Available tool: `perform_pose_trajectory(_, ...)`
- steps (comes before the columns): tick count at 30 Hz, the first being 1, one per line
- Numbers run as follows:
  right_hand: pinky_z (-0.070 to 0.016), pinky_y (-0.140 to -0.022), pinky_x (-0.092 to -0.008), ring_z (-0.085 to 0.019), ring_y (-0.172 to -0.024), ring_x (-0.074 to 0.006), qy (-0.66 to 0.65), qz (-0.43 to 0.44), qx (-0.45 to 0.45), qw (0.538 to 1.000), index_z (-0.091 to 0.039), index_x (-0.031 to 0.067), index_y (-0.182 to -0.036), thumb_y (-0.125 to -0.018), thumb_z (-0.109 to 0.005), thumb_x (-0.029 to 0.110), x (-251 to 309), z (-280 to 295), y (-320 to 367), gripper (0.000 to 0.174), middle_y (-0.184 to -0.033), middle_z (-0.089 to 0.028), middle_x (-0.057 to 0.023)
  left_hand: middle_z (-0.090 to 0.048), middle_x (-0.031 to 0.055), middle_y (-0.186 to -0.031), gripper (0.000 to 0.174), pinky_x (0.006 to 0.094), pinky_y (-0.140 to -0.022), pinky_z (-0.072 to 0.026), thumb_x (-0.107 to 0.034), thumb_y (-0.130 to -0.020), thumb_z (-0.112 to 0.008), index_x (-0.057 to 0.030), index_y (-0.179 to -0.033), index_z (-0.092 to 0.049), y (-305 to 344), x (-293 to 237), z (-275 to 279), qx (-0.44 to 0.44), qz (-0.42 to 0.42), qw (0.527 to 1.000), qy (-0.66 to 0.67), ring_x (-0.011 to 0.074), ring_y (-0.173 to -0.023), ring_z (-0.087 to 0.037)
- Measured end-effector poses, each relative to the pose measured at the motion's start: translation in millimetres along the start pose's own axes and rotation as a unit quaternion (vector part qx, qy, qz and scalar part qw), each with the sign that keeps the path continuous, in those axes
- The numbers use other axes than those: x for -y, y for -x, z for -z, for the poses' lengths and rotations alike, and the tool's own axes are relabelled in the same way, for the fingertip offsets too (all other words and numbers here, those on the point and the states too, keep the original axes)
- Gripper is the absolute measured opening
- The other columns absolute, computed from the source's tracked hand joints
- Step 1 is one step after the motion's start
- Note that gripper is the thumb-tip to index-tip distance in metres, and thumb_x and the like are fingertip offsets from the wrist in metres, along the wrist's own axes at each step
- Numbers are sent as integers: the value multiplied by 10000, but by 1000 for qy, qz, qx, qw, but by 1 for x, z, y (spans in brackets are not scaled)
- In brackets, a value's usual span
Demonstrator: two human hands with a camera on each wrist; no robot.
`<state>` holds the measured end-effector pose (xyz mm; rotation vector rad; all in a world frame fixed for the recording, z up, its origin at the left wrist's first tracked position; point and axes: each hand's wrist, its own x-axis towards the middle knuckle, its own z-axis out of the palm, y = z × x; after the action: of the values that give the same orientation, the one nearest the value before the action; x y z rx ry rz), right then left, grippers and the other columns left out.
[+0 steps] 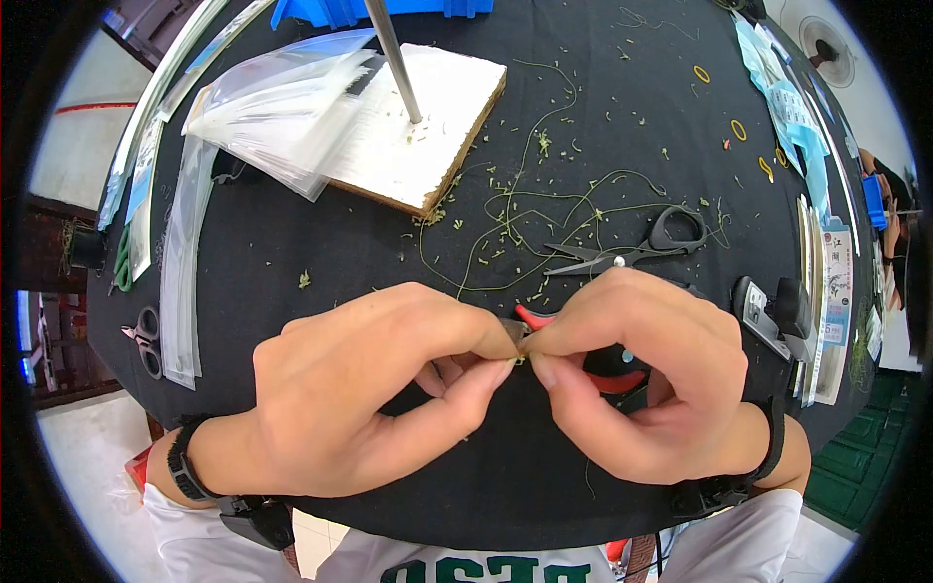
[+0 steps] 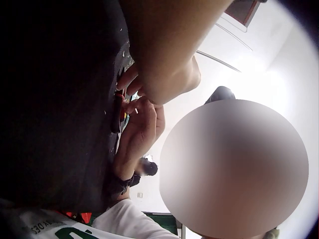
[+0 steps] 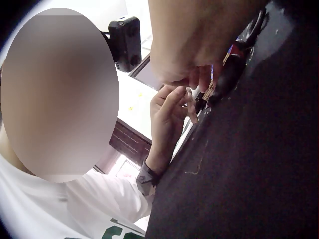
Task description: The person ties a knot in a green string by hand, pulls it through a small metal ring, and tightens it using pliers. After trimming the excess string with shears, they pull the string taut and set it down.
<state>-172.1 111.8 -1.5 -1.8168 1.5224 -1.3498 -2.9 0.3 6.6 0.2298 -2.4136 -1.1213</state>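
Observation:
In the head view my left hand [image 1: 369, 389] and right hand [image 1: 651, 379] meet at the fingertips above the cloth. Thumb and forefinger of each pinch a tiny yellow-green piece [image 1: 522, 359], mostly hidden by the fingertips; I cannot tell its kind. Under the right hand lie red-handled pliers [image 1: 618, 383], partly covered by the fingers. Just beyond the hands are black scissors [image 1: 637, 255] with their blades apart, over a loose tangle of thin green thread [image 1: 505, 222]. The right wrist view shows the left hand [image 3: 167, 112] from the side, fingers bent toward the right hand's fingertips.
A white-topped board [image 1: 437, 107] with an upright metal rod [image 1: 394, 63] stands at the back, clear plastic sleeves [image 1: 267, 126] against it. Green scraps litter the black cloth [image 1: 321, 243]. Small scissors [image 1: 148, 340] lie left; a stapler [image 1: 760, 316] and yellow rubber bands [image 1: 739, 130] lie right.

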Motion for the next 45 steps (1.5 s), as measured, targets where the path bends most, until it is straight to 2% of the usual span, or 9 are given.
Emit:
perform_pose_trajectory(6,-434,-532,-240,-577,-599,-162,-5,-20,-7,1000,-627,-32,-816,-639,-623,-92,2,0,-1,187,-698,-607,-96,-634,125,-777,150,207,-529,-480,44,-760,-664,51,-895,-598,2,1,-1,-10,11,1000,12,134,-627,-616)
perform_pose_trajectory(14,-428,-546,-243,-565,-609,-172,35,35,-11,999,-615,-28,-841,-654,-627,-119,-2,-3,0,208,-741,-604,-107,-633,127,-777,150,212,-532,-487,45,-756,-670,52,-890,-602,0,1,-2,-5,8,1000,12,136,-631,-621)
perform_pose_trajectory(17,-428,-555,-240,-560,-614,-171,23,27,-9,999,-607,-29,-842,-665,-623,-123,-2,-2,0,201,-742,-599,-106,-629,129,-781,153,211,-533,-491,54,-756,-663,58,-895,-598,0,1,-1,-2,13,1000,22,135,-636,-627)
perform_pose_trajectory(24,-427,-567,-258,-558,-661,-172,-42,-55,-9,998,-599,-26,-841,-699,-622,-112,5,0,-1,167,-773,-603,-101,-620,140,-811,148,209,-554,-519,68,-776,-634,81,-913,-580,2,1,-3,-10,44,997,70,143,-659,-646)
perform_pose_trajectory(34,-434,-598,-266,-571,-677,-188,-37,-11,-8,999,-603,-25,-841,-689,-622,-116,0,-1,-2,178,-756,-610,-109,-615,128,-808,108,213,-559,-531,75,-795,-614,86,-894,-573,4,2,-6,-12,107,981,163,141,-652,-647)
perform_pose_trajectory(40,-455,-593,-237,-569,-685,-164,-37,-43,-6,998,-600,-44,-853,-687,-600,-126,4,1,-1,185,-790,-600,-123,-605,121,-800,88,215,-563,-533,84,-800,-598,84,-884,-572,5,0,-6,-26,131,973,189,134,-649,-640)
perform_pose_trajectory(45,-450,-582,-227,-563,-653,-157,-51,-68,5,996,-605,-43,-845,-684,-601,-126,7,1,-1,181,-783,-594,-120,-607,116,-802,90,211,-562,-530,84,-794,-599,84,-880,-572,5,1,-6,-18,118,978,173,134,-648,-640)
